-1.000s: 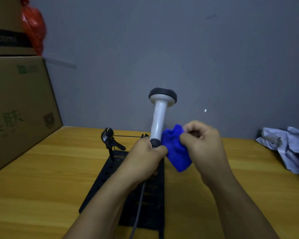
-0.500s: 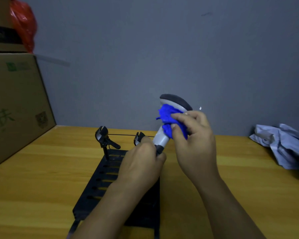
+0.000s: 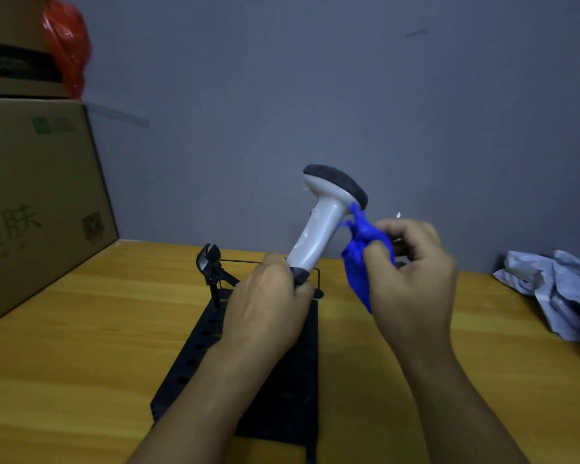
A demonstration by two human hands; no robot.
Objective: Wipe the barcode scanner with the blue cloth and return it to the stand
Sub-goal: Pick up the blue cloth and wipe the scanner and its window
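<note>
The left hand (image 3: 268, 306) has its grip clenched around the bottom end of the barcode scanner (image 3: 325, 222), right where the dark collar meets the pale handle, and holds it up off the bench (image 3: 81, 329) with the head tilted to the right. The right hand (image 3: 412, 272) has the blue cloth (image 3: 362, 252) bunched between thumb and fingers; an edge of the cloth touches or nearly touches the handle just under the head, though I cannot tell which. The scanner looks like light, rigid plastic, smooth and a little glossy, so it could slip or twist if held loosely; holding it low on the handle seems a sound choice, since that leaves the shaft and head free for wiping. The cloth is soft and limp, and folds around whatever it meets. Directly below, the black stand (image 3: 211, 262) rises from a flat black base plate (image 3: 195, 356) with holes, toward the back edge of the bench. Its cradle is empty, waiting for the scanner. Against the left edge stands a cardboard box (image 3: 37, 195), shut, so its contents are hidden, and crumpled grey wrapping (image 3: 559, 289) lies by the right edge.
</note>
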